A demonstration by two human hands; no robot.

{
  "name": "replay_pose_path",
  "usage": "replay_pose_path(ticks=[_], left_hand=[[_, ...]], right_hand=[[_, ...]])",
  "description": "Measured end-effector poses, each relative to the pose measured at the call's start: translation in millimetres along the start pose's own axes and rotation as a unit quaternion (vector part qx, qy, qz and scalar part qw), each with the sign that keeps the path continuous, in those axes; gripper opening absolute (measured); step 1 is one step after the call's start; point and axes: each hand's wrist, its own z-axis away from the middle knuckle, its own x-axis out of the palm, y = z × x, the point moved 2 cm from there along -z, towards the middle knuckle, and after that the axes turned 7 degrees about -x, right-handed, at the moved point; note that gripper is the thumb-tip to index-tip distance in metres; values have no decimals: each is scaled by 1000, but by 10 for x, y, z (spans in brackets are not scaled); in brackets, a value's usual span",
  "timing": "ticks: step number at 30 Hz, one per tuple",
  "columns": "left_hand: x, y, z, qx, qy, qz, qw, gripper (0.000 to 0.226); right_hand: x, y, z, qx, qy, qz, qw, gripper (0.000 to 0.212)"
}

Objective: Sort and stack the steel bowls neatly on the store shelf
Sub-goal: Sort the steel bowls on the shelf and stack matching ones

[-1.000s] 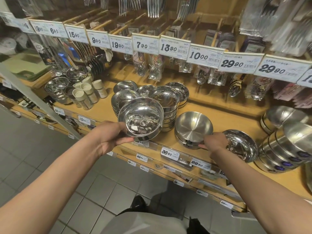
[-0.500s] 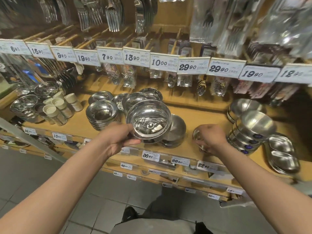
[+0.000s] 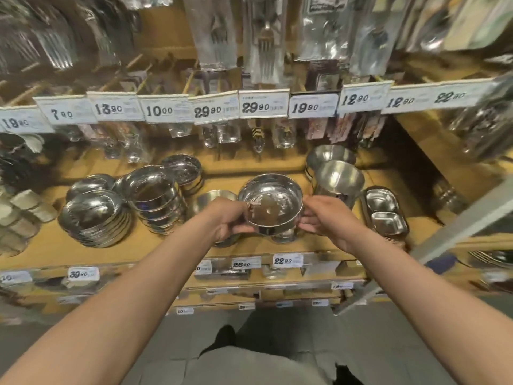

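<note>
I hold a shiny steel bowl (image 3: 270, 204) above the front of the wooden shelf (image 3: 144, 247). My left hand (image 3: 226, 218) grips its left rim. At the right side my right hand (image 3: 324, 218) has the thumb at the rim and the fingers under the bowl's side. A second steel piece (image 3: 281, 237) shows just beneath the bowl; whether the two touch is unclear. Another bowl (image 3: 212, 197) sits partly hidden behind my left hand.
Stacks of steel bowls stand to the left (image 3: 94, 218), (image 3: 155, 201), (image 3: 184, 169). Tall stacked bowls (image 3: 340, 180) and divided steel trays (image 3: 384, 215) are close on the right. White cups (image 3: 25, 209) are far left. Packed cutlery hangs above. A grey rail (image 3: 458, 226) slants across the right.
My left hand has carried the bowl rightward to the shelf spot where my right hand was. My right hand has left the shallow bowl and come onto this bowl's right side. The view shifted right.
</note>
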Motion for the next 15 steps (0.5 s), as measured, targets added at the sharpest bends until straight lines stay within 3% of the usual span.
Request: replay_pose_path(ticks=[4,11,15], left_hand=[[68,19,-145,5,17,-34,999,10],[51,80,-340,-7,-3,-62,998,13],[-186,264,-443,30,5,-179,983,16]], right_hand=[[3,96,-6,-7,16,-10,1000,14],[113,182,-111,-27,73,35,996,28],[179,149,-181,23,46,-6,999,27]])
